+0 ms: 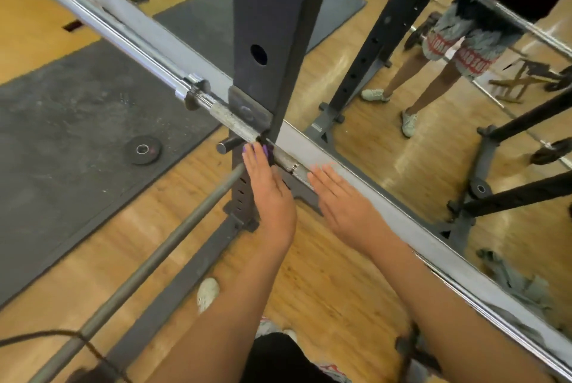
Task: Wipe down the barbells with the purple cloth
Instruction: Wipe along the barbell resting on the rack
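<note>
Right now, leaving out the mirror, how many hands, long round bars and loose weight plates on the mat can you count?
Hands: 2, the left hand and the right hand
Long round bars: 2, the chrome barbell and the grey bar
Weight plates: 1, the weight plate on the mat
Total: 5

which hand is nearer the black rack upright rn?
Left. The left hand has its fingertips at the rack upright, where the barbell crosses it. The right hand lies further right along the bar.
</note>
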Tool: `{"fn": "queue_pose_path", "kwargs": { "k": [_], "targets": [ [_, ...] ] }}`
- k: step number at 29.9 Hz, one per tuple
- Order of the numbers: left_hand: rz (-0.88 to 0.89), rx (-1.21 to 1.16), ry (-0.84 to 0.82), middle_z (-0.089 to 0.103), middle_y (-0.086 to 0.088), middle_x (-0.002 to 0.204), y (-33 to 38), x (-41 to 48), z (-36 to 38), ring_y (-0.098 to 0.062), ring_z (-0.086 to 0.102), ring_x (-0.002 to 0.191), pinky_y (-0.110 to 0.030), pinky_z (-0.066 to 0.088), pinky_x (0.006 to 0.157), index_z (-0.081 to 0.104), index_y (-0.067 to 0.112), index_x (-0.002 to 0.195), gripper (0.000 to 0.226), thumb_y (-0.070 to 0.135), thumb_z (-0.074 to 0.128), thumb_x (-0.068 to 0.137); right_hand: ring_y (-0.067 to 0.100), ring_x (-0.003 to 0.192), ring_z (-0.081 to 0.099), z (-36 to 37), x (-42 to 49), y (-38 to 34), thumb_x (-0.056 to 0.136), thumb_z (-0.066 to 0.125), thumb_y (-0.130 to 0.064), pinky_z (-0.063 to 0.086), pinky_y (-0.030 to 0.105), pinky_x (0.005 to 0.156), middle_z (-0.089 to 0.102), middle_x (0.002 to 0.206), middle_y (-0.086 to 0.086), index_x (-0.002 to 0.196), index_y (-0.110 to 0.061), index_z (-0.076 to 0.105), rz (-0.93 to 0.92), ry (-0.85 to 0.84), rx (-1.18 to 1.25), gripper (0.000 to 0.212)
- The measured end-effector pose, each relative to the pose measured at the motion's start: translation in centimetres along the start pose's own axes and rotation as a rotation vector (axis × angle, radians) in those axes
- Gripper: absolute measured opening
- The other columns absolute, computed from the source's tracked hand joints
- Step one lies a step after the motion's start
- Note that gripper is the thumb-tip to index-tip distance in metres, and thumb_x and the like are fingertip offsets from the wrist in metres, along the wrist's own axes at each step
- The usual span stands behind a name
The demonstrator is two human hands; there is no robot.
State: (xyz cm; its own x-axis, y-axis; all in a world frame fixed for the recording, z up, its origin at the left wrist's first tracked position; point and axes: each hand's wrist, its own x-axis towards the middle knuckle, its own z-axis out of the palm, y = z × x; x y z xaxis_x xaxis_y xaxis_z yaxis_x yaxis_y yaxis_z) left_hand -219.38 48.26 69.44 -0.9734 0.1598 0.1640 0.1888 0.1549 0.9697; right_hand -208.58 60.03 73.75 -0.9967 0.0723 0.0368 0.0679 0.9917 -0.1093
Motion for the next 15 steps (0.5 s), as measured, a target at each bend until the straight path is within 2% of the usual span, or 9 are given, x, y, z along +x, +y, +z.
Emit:
{"fn": "queue_pose_path", "kwargs": {
  "k": [2,4,6,7,11,13,15],
  "targets": [
    [-0.008,-0.037,0.008,0.007,0.002,0.167,0.6,0.2,0.5,-0.015,-0.001,0.156,-0.027,0.008,0.126,0.016,0.011,0.160,0.054,0.006,0.033,0.108,0.016,0.155,0.010,0.8,0.6,0.4,0.105,0.028,-0.019,0.033,0.046,0.120,0.015,0.166,0.003,0.159,-0.013,0.010,-0.058,-0.024,-0.010,0.057],
    [-0.068,-0.097,0.035,0.005,0.005,0.166,1.9,0.7,1.5,-0.014,-0.001,0.156,-0.025,0.007,0.125,0.014,0.012,0.159,0.054,0.009,0.032,0.109,0.020,0.156,0.009,1.2,0.4,1.0,0.100,0.038,-0.006,0.028,0.046,0.122,0.008,0.168,0.004,0.160,-0.017,0.003,-0.096,-0.021,-0.012,0.070],
    [-0.223,-0.198,0.126,0.005,0.002,0.167,3.3,1.5,2.4,-0.012,0.001,0.156,-0.031,0.009,0.127,0.012,0.011,0.160,0.053,0.013,0.029,0.110,0.020,0.156,0.004,0.7,0.5,1.3,0.094,0.049,0.006,0.023,0.042,0.124,-0.001,0.169,-0.001,0.162,-0.023,-0.004,-0.123,-0.061,0.006,0.091],
    [-0.308,-0.252,0.182,0.006,0.001,0.168,3.8,2.0,2.5,-0.012,0.003,0.156,-0.033,0.010,0.127,0.011,0.011,0.160,0.053,0.014,0.028,0.110,0.020,0.156,0.003,0.4,0.6,1.5,0.094,0.050,0.007,0.022,0.042,0.124,-0.003,0.170,-0.001,0.162,-0.023,-0.005,-0.142,-0.096,0.019,0.092],
    [-0.408,-0.314,0.238,0.009,0.002,0.169,5.0,2.2,2.6,-0.009,0.005,0.155,-0.032,0.011,0.126,0.010,0.015,0.161,0.054,0.014,0.027,0.110,0.024,0.156,0.009,-0.5,1.4,2.7,0.104,0.033,-0.016,0.027,0.050,0.122,0.008,0.170,0.007,0.161,-0.010,0.012,-0.231,-0.188,0.017,0.061],
    [-0.421,-0.309,0.212,0.008,0.003,0.169,5.9,1.6,2.7,-0.008,0.005,0.155,-0.030,0.011,0.126,0.009,0.017,0.161,0.054,0.015,0.028,0.110,0.023,0.156,0.011,-0.2,1.6,2.9,0.106,0.031,-0.023,0.027,0.050,0.122,0.010,0.169,0.007,0.160,-0.008,0.016,-0.226,-0.180,0.035,0.059],
    [-0.417,-0.311,0.172,0.010,0.000,0.169,5.4,1.5,2.5,-0.012,0.008,0.155,-0.034,0.014,0.126,0.009,0.019,0.161,0.054,0.018,0.028,0.110,0.023,0.156,0.010,0.0,1.6,2.7,0.107,0.035,-0.027,0.026,0.051,0.122,0.009,0.170,0.005,0.161,-0.010,0.015,-0.217,-0.177,0.066,0.060]
  ]
}}
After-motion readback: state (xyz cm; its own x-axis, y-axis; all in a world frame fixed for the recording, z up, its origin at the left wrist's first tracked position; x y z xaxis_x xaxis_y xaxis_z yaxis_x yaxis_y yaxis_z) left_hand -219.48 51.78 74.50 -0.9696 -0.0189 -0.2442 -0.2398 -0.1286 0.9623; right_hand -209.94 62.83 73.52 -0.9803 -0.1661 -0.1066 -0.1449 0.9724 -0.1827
